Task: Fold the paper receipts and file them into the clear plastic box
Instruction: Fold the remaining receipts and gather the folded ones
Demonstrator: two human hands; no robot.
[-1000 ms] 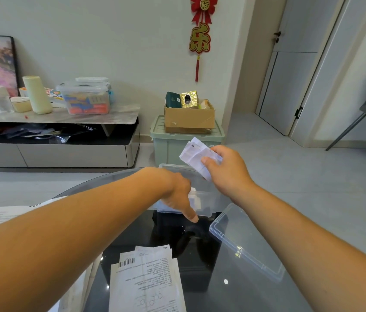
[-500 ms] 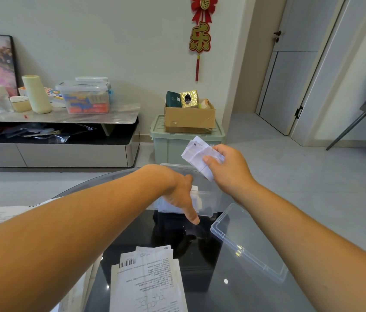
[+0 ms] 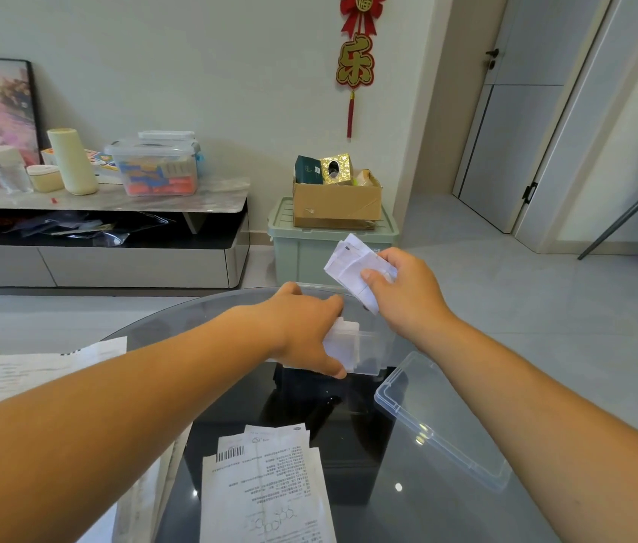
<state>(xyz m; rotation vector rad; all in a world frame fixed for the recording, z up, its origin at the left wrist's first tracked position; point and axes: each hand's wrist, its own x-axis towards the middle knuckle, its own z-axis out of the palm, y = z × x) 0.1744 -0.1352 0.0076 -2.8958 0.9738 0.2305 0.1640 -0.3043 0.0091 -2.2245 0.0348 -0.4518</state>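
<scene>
乐 and 福 on red wall hanging (image 3: pixel 356 60) (print on receipts (image 3: pixel 270 491) illegible)

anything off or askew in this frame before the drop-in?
Nothing spilled or damaged. Two minor things: the folded receipts in the right hand are uneven, with corners fanned out rather than squared. The lid lies loose and diagonal on the glass table, right of the clear plastic box.

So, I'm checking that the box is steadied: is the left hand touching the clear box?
Touching. The head view shows the left hand gripping the clear box, thumb against its near wall and fingers over the rim.
</scene>
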